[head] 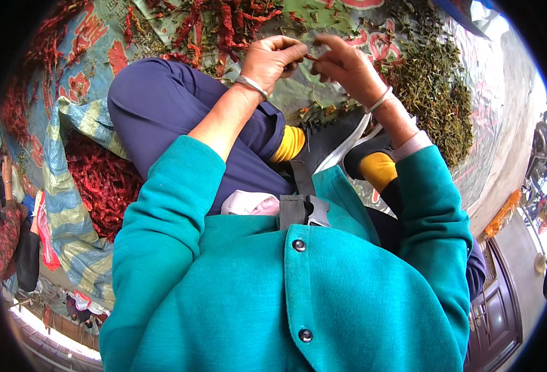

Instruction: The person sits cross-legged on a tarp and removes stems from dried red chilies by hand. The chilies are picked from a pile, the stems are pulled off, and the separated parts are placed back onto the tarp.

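Observation:
My left hand (273, 63) pinches a small dried red chili pepper (309, 57) between thumb and fingertips; most of it is hidden by the fingers. Close by on the right, my right hand (347, 69) is raised with bent fingers, its tips blurred beside the chili's end. Whether those fingers touch it, I cannot tell. Beneath both hands lies a printed plastic sheet (301, 95). Dried red chilies (229, 28) are scattered on it beyond my left hand. To the right of my right hand spreads a heap of dry greenish stems and leaf bits (433, 93).
A striped woven sack (64, 195) holding dried red chilies (99, 186) stands beside my bent knee (148, 93). My black shoe (334, 135) rests below my hands. Another person's sleeve (6, 237) shows at the far left. A dark door (496, 307) is at lower right.

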### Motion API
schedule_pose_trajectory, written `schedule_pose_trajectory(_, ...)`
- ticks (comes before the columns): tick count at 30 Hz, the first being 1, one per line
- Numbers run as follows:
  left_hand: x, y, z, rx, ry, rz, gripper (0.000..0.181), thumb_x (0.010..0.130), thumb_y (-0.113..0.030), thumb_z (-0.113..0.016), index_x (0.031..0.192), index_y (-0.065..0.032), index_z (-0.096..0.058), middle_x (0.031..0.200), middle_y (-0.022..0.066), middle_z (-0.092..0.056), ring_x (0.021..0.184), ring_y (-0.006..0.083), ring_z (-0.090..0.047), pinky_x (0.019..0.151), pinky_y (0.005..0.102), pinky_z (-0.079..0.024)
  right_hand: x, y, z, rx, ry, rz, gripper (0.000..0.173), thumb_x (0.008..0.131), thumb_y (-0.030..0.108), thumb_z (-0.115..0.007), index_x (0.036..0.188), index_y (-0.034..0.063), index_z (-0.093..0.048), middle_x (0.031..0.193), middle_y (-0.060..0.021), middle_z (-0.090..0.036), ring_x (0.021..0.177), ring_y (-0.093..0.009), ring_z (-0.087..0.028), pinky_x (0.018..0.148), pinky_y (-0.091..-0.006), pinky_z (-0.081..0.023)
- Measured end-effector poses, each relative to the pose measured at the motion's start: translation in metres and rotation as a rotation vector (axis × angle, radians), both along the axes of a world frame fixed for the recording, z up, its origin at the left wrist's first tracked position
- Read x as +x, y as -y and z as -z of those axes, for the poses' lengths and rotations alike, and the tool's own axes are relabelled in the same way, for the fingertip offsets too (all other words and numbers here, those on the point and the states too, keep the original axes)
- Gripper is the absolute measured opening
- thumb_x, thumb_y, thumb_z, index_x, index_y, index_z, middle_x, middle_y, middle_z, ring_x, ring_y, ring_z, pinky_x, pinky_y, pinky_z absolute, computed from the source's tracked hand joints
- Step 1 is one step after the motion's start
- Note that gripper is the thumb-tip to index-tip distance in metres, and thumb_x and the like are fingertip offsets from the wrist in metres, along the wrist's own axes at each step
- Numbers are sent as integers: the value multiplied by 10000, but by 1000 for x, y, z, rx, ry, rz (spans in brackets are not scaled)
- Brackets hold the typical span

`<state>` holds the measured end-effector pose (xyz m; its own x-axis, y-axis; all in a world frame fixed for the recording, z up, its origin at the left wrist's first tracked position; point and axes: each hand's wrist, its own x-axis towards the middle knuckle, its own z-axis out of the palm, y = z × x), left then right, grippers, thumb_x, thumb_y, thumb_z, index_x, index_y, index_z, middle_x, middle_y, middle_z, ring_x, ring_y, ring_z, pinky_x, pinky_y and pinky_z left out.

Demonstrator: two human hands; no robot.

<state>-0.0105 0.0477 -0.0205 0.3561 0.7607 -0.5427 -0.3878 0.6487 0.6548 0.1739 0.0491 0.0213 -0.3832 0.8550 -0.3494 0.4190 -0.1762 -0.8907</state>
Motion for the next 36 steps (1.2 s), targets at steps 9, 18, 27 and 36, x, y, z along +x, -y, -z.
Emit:
schedule_pose_trajectory(9, -15, 2, -6, -198, 302, -157, 63, 823, -85, -590, 831, -24, -576, 787, 128, -622, 700, 222, -621, 569, 292, -524, 77, 43, 39, 424, 585, -810, 175, 685, 44, -539, 836, 122, -578, 850, -87, -502, 818, -283, -564, 645, -357, -486)
schedule_pose_trajectory(18, -30, 28, -32, -166, 319, -132, 106, 843, -1, -506, 919, 10, -579, 854, 150, -619, 796, 259, -622, 675, 331, -551, 76, 44, 39, 504, 481, -574, 145, 645, 107, -635, 788, 128, -622, 843, -38, -567, 839, -257, -570, 676, -375, -473)
schedule_pose_trajectory(27, 19, 64, -64, -31, 9, -78, 132, 799, -75, -633, 918, -43, -586, 705, 25, -578, 560, 106, -533, 440, 212, -376, 21, 31, -28, 146, 5, -107, 178, 733, 48, -612, 903, 5, -581, 668, -58, -611, 558, -106, -575, 511, -255, -464)
schedule_pose_trajectory(36, 18, 72, -106, 121, -116, -116, 95, 774, -71, -655, 835, -33, -593, 651, 49, -586, 474, 110, -496, 409, 223, -360, -10, 44, -97, 388, 130, -166, 226, 719, -16, -580, 938, -23, -526, 677, -43, -570, 609, -80, -546, 536, -241, -456)
